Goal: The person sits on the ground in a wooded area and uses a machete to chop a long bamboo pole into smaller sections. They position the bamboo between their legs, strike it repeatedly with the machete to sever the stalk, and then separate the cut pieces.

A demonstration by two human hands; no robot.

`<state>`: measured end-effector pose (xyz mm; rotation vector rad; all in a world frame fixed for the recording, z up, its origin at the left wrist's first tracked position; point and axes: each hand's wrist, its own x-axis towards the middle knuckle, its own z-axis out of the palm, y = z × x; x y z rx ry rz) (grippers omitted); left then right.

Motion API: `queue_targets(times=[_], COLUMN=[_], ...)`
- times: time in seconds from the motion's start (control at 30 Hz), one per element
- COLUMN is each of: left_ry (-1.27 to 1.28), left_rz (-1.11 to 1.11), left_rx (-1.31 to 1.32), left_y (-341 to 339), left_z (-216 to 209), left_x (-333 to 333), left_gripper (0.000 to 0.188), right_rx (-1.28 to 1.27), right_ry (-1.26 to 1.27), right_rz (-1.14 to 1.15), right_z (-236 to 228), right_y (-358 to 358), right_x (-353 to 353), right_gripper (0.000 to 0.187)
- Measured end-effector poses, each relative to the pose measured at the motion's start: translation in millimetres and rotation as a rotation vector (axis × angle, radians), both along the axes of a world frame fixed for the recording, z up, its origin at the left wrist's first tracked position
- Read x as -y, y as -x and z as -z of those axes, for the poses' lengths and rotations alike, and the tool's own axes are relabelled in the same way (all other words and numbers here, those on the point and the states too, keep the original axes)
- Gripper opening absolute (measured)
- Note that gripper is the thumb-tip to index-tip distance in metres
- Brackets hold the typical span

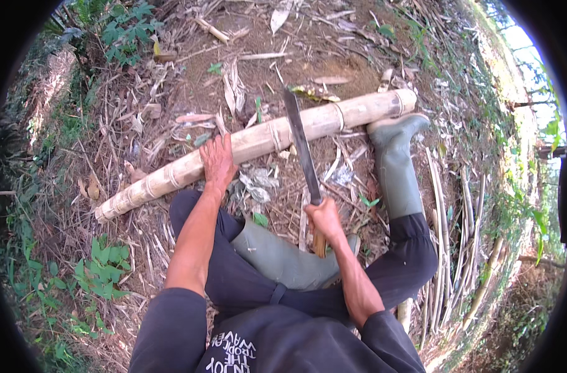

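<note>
A thick pale bamboo stalk (314, 122) lies slantwise across the ground before me, its left end nearer and its right end farther off. My left hand (219, 160) rests on the stalk left of its middle, fingers stretched over the top. In my right hand (324, 219) is a machete (301, 138), gripped by its wooden handle (320, 242). The long dark blade points away from me and crosses over the stalk near one of its ringed joints. Whether the blade touches the bamboo I cannot tell.
My green rubber boots (396, 163) are close by, the right one against the stalk's far end. Thin cut poles (442, 230) lie at the right. Dry leaves and twigs cover the soil. Leafy green plants (103, 266) grow at the left.
</note>
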<state>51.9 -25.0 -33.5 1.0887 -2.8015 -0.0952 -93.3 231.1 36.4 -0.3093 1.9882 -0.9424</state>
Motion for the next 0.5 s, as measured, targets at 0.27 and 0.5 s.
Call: queue_targets(times=[0.27,0.5], left_ry=[0.059,0.048], left_rz=[-0.066,-0.078], left_rx=[0.056,0.084], left_y=[-1.5,2.9], left_z=[-0.5,-6.9], left_x=[-7.1,-6.9], left_gripper=[0.074,0.064], right_rx=[-0.557,-0.490], right_ry=[1.447,0.941], right_rz=[0.127,0.351], right_z=[-258.3,-110.9], right_y=[53.7,34.1], right_x=[55.9,35.5], right_gripper=[0.019,0.014])
